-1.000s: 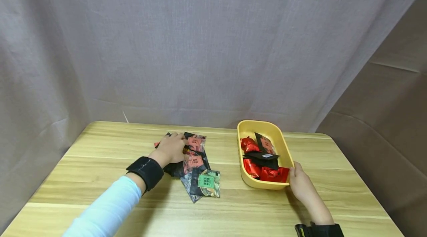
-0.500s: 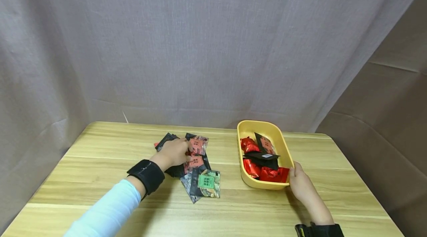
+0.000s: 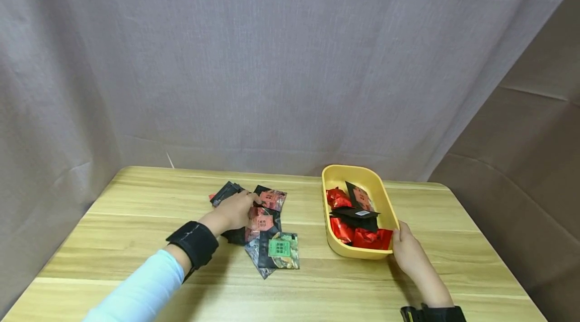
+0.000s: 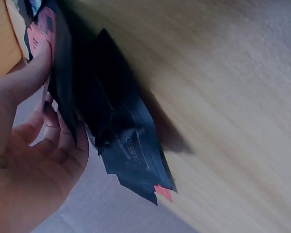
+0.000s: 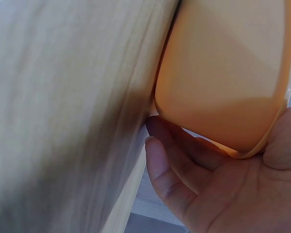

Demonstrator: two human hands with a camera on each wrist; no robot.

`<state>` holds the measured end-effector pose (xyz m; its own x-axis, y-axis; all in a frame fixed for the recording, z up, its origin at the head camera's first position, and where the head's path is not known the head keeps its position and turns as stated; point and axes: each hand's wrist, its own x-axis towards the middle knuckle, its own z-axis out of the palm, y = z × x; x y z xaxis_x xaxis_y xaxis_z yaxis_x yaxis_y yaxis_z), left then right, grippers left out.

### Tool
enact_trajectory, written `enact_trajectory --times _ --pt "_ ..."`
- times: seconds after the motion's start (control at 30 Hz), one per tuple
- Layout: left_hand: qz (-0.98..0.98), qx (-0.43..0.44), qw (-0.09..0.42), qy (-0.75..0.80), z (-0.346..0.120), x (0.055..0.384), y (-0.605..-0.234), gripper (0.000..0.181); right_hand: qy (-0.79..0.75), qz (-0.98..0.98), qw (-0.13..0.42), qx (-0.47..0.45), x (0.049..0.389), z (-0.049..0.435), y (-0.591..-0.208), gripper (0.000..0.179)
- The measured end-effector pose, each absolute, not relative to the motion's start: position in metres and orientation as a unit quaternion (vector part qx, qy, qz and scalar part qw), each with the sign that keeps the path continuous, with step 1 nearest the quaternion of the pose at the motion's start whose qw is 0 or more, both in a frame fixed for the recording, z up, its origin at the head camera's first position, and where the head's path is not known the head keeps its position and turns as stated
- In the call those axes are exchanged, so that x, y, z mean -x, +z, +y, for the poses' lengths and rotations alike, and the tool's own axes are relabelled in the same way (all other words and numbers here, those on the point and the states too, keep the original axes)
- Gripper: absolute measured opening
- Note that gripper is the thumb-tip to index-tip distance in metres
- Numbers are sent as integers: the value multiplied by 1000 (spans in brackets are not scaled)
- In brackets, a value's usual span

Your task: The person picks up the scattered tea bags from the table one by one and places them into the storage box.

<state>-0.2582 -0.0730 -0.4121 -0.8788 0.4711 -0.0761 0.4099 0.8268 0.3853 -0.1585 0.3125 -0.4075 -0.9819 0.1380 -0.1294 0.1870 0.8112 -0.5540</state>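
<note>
My left hand (image 3: 232, 211) is over a loose pile of flat black sachets on the table's left half. In the left wrist view its thumb and fingers pinch a black sachet (image 4: 62, 63) with a pink label. Other dark sachets (image 4: 131, 141) lie beside the fingers. Two more with pink labels show near the fingertips in the head view, one pink-labelled sachet (image 3: 273, 199) at the back. A green-labelled sachet (image 3: 279, 249) lies in front. My right hand (image 3: 408, 250) grips the near right corner of a yellow plastic bin (image 3: 337, 176), thumb at the rim.
Inside the bin lie red foil packets (image 3: 341, 230), a black sachet (image 3: 360, 217) and a pink-labelled one (image 3: 361, 196). The wooden table (image 3: 326, 294) ends at a grey cloth (image 3: 272, 85) behind.
The left hand's spread fingers have drawn together, and the hand has come slightly nearer. The back pink-labelled sachet has shifted right. The right hand and bin have stayed put.
</note>
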Motion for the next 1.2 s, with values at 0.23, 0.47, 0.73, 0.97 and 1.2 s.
enact_trajectory --times 0.23,0.47,0.73,0.97,1.2 --pt "951 -212 64 214 -76 265 -404 24 -300 949 41 -84 159 314 -409 49" --pt "952 -204 6 227 -72 270 -389 13 -297 950 37 -84 159 314 -410 49" --pt "922 -203 -75 320 -40 265 -376 26 -295 952 34 -79 159 314 -410 49" --pt "893 -238 -147 352 11 254 -369 25 -284 955 26 -75 156 314 -409 48" --pt "886 -308 -169 303 63 233 -365 29 -284 956 24 -73 154 313 -408 48"
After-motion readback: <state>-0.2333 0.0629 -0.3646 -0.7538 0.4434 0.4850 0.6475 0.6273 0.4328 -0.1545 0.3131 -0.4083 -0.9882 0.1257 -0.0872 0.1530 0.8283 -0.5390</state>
